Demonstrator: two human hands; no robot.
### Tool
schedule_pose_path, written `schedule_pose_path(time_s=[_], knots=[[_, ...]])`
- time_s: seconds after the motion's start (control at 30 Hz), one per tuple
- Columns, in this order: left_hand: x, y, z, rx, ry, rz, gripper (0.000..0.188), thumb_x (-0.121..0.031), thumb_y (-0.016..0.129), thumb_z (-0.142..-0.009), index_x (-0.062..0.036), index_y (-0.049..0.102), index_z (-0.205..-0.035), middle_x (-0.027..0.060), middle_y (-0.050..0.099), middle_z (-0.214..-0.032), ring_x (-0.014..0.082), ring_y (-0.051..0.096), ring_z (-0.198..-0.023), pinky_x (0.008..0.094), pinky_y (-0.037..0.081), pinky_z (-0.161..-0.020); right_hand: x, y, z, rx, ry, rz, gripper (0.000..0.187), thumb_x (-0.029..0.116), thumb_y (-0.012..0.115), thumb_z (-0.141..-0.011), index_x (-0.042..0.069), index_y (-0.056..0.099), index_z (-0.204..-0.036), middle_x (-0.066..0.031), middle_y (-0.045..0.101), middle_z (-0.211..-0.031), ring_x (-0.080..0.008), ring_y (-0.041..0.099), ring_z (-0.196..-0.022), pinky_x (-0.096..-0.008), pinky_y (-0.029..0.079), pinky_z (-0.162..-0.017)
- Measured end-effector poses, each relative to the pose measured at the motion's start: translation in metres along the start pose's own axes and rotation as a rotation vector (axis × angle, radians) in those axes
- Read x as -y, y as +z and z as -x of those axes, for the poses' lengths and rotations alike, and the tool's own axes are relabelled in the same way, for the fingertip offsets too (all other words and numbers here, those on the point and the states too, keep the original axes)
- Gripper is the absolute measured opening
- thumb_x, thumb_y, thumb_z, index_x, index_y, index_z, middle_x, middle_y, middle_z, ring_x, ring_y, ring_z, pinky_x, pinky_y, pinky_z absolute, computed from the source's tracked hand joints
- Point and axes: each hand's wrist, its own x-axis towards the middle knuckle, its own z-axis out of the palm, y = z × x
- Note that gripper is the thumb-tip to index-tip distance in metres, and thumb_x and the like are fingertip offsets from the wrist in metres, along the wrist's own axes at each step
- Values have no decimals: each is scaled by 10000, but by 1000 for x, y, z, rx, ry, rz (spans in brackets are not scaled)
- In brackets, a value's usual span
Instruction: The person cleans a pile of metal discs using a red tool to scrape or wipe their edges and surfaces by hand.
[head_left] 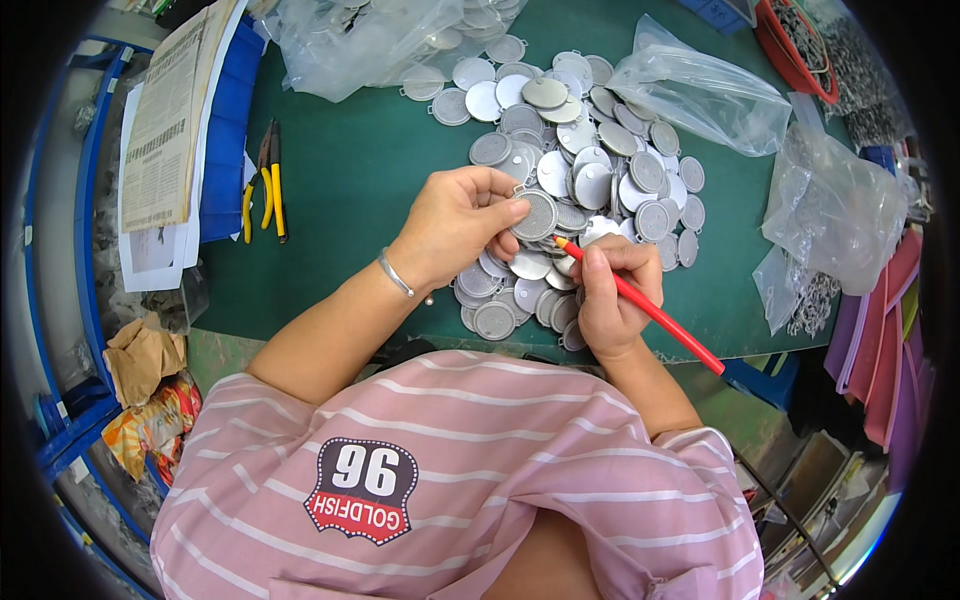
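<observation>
Between the thumb and fingers of my left hand [455,225] is a round grey metal disc [534,214] with a small loop at its edge, held up above the pile. My right hand [618,290] grips a red pencil [668,325], its sharpened tip close to the lower edge of that disc; whether it touches I cannot tell. Under and beyond both hands spreads a heap of similar silvery discs [592,185], some with textured faces up, others showing smooth backs. A metal bangle circles my left wrist.
Yellow-handled pliers [262,190] lie on the green table [340,160] at left, near a blue bin [232,130] with papers. Clear plastic bags [700,90] lie at the back and right. A red basin [795,45] of metal parts stands far right, chain [815,303] nearer.
</observation>
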Motion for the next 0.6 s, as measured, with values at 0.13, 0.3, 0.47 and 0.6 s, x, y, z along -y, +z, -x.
schedule_pose_path(time_s=[0.13,0.3,0.47,0.6], knots=[[0,0,0,4,5,6,206,-61,625,-803,54,542,-952,73,584,-741,107,577,-540,223,502,-481,0,-2,0,19,-20,23,118,-41,538,-816,-7,427,-800,-112,559,-678,-111,495,-545,-231,400,-486],[1,0,0,11,14,3,190,-54,618,-806,56,548,-944,77,588,-747,104,575,-539,219,498,-478,-2,0,-2,5,-60,47,112,-42,527,-828,-7,420,-829,-115,560,-685,-111,502,-562,-229,410,-505],[0,0,0,9,11,-17,177,-44,612,-807,59,552,-938,77,589,-746,104,573,-537,217,494,-476,-1,2,-3,7,-31,25,112,-35,521,-837,0,415,-844,-118,558,-704,-112,501,-574,-225,413,-519],[-1,0,0,20,4,11,172,-35,608,-807,55,553,-943,76,589,-745,108,574,-538,220,495,-483,-2,1,-3,-12,-47,-2,110,-27,511,-845,5,406,-855,-126,556,-730,-119,502,-594,-229,423,-543]])
